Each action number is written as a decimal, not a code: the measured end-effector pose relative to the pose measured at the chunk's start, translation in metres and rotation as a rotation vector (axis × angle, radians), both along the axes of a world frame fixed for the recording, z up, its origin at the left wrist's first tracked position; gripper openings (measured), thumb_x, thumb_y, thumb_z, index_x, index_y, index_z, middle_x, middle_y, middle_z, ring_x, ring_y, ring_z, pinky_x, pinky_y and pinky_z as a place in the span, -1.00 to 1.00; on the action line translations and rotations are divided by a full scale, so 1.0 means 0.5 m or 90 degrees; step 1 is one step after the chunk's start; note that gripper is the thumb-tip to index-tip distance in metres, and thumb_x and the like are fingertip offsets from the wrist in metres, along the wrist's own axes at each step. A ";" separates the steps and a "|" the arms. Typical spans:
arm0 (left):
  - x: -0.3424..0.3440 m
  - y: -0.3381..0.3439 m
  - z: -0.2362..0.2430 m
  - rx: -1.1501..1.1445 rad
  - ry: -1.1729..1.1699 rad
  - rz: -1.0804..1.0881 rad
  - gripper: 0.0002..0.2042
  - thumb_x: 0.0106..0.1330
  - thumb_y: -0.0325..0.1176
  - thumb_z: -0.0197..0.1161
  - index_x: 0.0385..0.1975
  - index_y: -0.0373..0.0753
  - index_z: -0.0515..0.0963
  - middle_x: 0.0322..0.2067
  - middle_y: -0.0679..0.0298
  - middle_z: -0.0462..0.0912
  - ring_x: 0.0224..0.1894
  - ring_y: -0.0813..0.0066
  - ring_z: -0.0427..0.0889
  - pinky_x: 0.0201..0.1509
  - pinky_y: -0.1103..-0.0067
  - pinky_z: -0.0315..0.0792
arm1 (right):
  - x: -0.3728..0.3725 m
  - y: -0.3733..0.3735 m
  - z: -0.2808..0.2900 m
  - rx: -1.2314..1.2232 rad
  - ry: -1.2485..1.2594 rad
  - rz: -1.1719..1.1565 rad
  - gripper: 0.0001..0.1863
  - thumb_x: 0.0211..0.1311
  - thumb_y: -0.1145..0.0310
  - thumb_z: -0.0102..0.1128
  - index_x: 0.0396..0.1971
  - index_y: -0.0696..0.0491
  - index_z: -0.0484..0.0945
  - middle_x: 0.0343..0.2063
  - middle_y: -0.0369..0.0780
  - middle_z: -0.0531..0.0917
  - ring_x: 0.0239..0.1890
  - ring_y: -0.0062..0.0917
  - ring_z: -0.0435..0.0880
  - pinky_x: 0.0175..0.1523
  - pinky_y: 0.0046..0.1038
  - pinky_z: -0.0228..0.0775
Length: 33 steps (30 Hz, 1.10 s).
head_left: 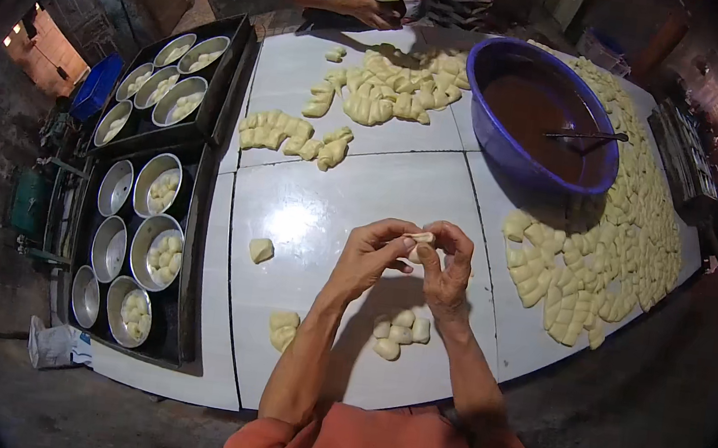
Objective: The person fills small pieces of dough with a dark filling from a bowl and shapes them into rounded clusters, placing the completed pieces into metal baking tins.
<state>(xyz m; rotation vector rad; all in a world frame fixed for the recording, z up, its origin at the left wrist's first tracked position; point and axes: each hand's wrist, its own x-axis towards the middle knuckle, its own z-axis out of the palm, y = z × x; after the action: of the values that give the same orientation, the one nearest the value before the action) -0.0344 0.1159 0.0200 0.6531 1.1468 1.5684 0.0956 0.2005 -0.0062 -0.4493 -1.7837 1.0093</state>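
Note:
Between both hands, above the middle of the white tiled table, is a small piece of dough. My left hand pinches it from the left, fingers curled over its top. My right hand grips its other side between thumb and fingers. On the table below, between my forearms, sits a small cluster of rounded dough balls. Left of my left forearm lie a folded dough lump and, farther off, a single dough piece.
A purple basin of brown liquid with a stick stands at the far right. Many cut dough pieces cover the right side; more dough strips lie far off. Black trays at left hold round metal tins. Opposite, another person's hand holds dough.

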 end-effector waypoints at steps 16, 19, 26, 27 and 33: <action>0.091 -0.083 -0.030 -0.134 0.044 0.040 -0.74 0.38 -0.32 0.30 -0.12 -0.42 0.66 -0.28 0.22 0.73 -0.24 0.57 0.66 -0.18 0.59 0.55 | 0.111 -0.069 0.053 -0.228 -0.229 0.066 -0.79 0.28 0.42 0.33 -0.15 0.17 0.58 -0.36 -0.17 0.65 -0.31 -0.50 0.67 -0.18 -0.48 0.54; 0.109 -0.114 -0.033 -0.207 0.088 -0.052 -0.69 0.44 -0.24 0.23 -0.04 -0.38 0.64 -0.24 0.19 0.74 -0.22 0.49 0.69 -0.13 0.54 0.56 | 0.186 -0.102 0.038 -0.186 -0.294 0.114 -0.76 0.26 0.52 0.33 -0.10 0.20 0.55 -0.18 -0.17 0.66 -0.17 -0.53 0.68 -0.06 -0.49 0.58; 0.099 -0.215 -0.027 -0.213 0.464 -0.058 -0.48 0.37 -0.20 0.26 0.29 -0.24 0.39 -0.03 0.03 0.66 -0.05 0.07 0.69 0.00 0.38 0.55 | 0.298 -0.136 0.002 -0.728 -0.335 0.106 -0.53 0.19 0.55 0.37 0.05 0.14 0.36 -0.31 -0.24 0.58 -0.22 -0.63 0.64 -0.10 -0.57 0.56; 0.091 -0.233 -0.034 -0.164 0.571 -0.059 -0.44 0.31 -0.22 0.31 0.28 -0.28 0.37 0.03 0.00 0.61 -0.05 -0.02 0.67 -0.03 0.33 0.57 | 0.300 -0.146 -0.009 -0.731 -0.335 0.101 -0.53 0.19 0.55 0.37 0.05 0.14 0.36 -0.31 -0.24 0.58 -0.22 -0.63 0.64 -0.10 -0.57 0.56; 0.147 -0.225 -0.018 -0.262 0.536 -0.126 -0.27 0.15 -0.42 0.32 0.36 -0.37 0.20 0.15 -0.12 0.43 0.05 -0.16 0.56 0.10 0.21 0.49 | 0.236 -0.187 -0.074 -0.408 -0.507 -0.098 -0.44 0.18 0.34 0.42 0.12 0.10 0.36 -0.26 -0.19 0.60 -0.33 -0.46 0.71 -0.19 -0.44 0.56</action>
<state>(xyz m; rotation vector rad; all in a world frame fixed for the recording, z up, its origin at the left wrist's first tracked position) 0.0390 0.0035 0.0107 1.1457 1.8824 0.8318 0.2135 0.1068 -0.0431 -1.5346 -2.0064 1.3992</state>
